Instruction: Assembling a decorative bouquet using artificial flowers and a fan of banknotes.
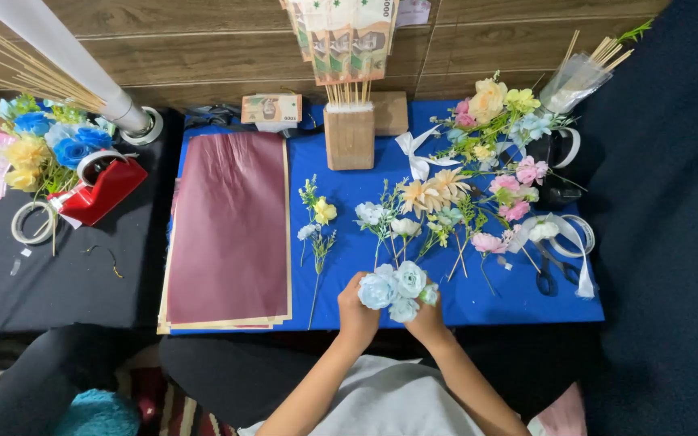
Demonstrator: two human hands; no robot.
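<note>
A small bunch of pale blue and white artificial roses [396, 289] is held between both hands at the near edge of the blue table [446, 303]. My left hand [355, 311] grips the bunch from the left side. My right hand [428, 320] closes on it from the right, below the blooms. The stems are hidden by my hands. Loose artificial flowers lie just beyond: a yellow-bud sprig [321, 213], white blooms [381, 218], a peach dahlia [434, 192] and pink blossoms [501, 211].
Maroon wrapping sheets [230, 230] lie on the left of the table. A wooden block [350, 136] holds banknotes on sticks. Scissors [549, 270], white ribbon [577, 242] and tape rolls sit at right. A red tape dispenser [105, 187] and blue-yellow flowers [42, 145] rest on the black side table.
</note>
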